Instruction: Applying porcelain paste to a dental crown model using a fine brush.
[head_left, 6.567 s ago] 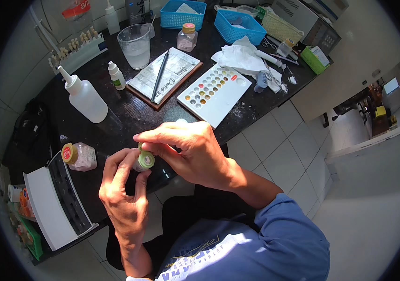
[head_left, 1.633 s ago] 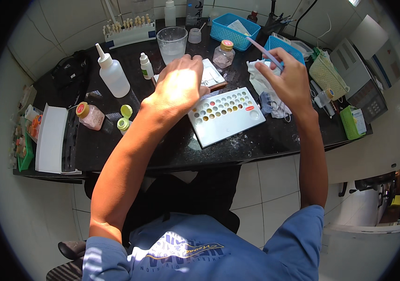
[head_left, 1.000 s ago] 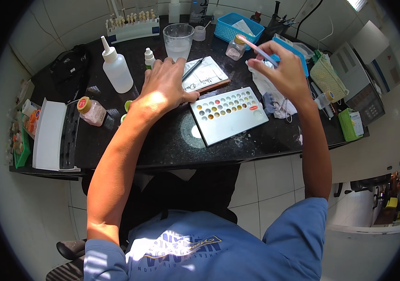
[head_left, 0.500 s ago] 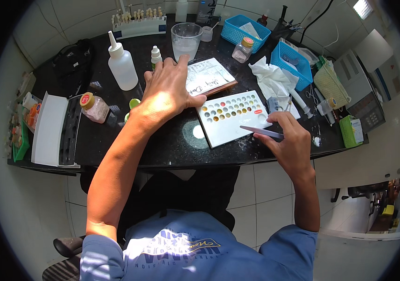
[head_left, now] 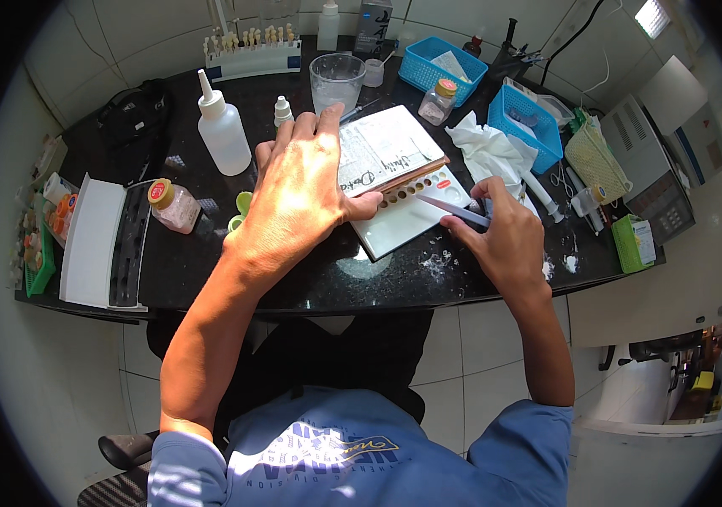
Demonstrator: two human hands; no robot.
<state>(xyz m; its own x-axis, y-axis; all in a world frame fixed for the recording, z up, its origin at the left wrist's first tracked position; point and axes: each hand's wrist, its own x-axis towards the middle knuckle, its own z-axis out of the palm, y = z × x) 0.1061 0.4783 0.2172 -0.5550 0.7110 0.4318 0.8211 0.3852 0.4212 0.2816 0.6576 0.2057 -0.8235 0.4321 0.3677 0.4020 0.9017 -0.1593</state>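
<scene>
White palette [head_left: 401,224] with coloured wells: on the table [head_left: 327,286], far part hidden by the slab. Right hand [head_left: 506,233]: at the palette's three o'clock, fingers clamped on a slender pale tool [head_left: 460,211] pointing to ten. Left hand [head_left: 298,184]: fingers clamped across the left end of a brown-edged slab [head_left: 393,145], palette's twelve o'clock. Clear cup [head_left: 336,78]: slab's eleven o'clock.

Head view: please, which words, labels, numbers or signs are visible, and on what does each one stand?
White rectangular slab with brown edges: dark handwriting, partly readable; not copied.
Blue cloth T-shirt: printed lettering; not copied.
Dark upright box: pale letters; not copied.
Clear left-side jar with gold lid: red label, too small to read.
White rectangular palette with round wells: red mark, too small to read.
</scene>
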